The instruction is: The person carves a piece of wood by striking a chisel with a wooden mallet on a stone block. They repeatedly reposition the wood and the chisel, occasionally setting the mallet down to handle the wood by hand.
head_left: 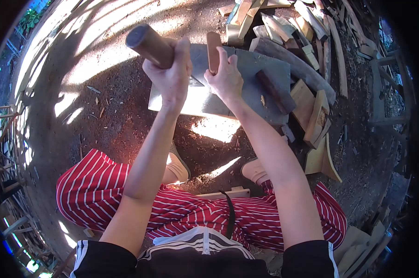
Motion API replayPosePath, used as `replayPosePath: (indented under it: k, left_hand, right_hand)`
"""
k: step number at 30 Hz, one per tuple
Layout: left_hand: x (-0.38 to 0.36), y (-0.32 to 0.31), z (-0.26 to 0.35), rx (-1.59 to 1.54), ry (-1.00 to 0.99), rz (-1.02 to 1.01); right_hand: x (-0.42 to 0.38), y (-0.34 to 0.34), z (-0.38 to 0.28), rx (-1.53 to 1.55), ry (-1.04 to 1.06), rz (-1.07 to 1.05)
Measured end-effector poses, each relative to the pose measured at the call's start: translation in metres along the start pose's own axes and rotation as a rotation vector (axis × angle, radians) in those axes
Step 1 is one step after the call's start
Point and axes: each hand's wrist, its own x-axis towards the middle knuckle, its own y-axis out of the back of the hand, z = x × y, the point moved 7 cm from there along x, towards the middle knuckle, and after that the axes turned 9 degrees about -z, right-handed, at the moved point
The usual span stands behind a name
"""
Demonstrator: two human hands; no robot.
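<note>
My left hand (171,76) fisted around a thick round brown wooden mallet (149,45), raised above the flat grey board (246,88) on the dirt, my right hand (225,78) fingers closed on a small upright brown wooden stick (213,48) over that board, pale split wood offcuts (313,116) just beside.

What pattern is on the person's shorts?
Red with thin white stripes on the shorts, clearest in the head view.

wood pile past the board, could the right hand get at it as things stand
Probably not right away: the right hand is closed on an upright wooden piece on the board; the wood pile lies beyond.
</note>
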Motion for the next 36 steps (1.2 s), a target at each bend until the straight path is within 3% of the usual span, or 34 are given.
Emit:
replayPosePath:
  k: [7, 13, 19, 23, 28, 30, 36]
  left_hand:
    - [-0.012, -0.012, -0.005, 0.034, 0.056, -0.02]
    - [-0.027, -0.028, -0.023, 0.008, 0.066, -0.072]
    - [-0.035, -0.056, -0.023, -0.028, 0.112, -0.142]
    - [-0.038, -0.055, -0.041, 0.098, 0.036, -0.111]
    - [-0.038, -0.059, -0.031, 0.235, -0.057, -0.112]
    - [-0.04, -0.057, -0.031, 0.156, 0.041, -0.06]
    - [-0.043, -0.053, -0.029, 0.205, -0.013, 0.029]
  right_hand:
    - [-0.008, 0.022, 0.016, 0.1, 0.117, -0.067]
    - [-0.038, 0.079, 0.063, -0.193, 0.363, 0.201]
    - [-0.061, 0.108, 0.117, -0.434, 0.291, 0.37]
    - [-0.062, 0.092, 0.143, -0.402, 0.182, 0.306]
    - [-0.066, 0.09, 0.135, -0.515, 0.193, 0.316]
    - [-0.069, 0.094, 0.132, -0.512, 0.185, 0.323]
    - [-0.068, 0.091, 0.132, -0.515, 0.195, 0.322]
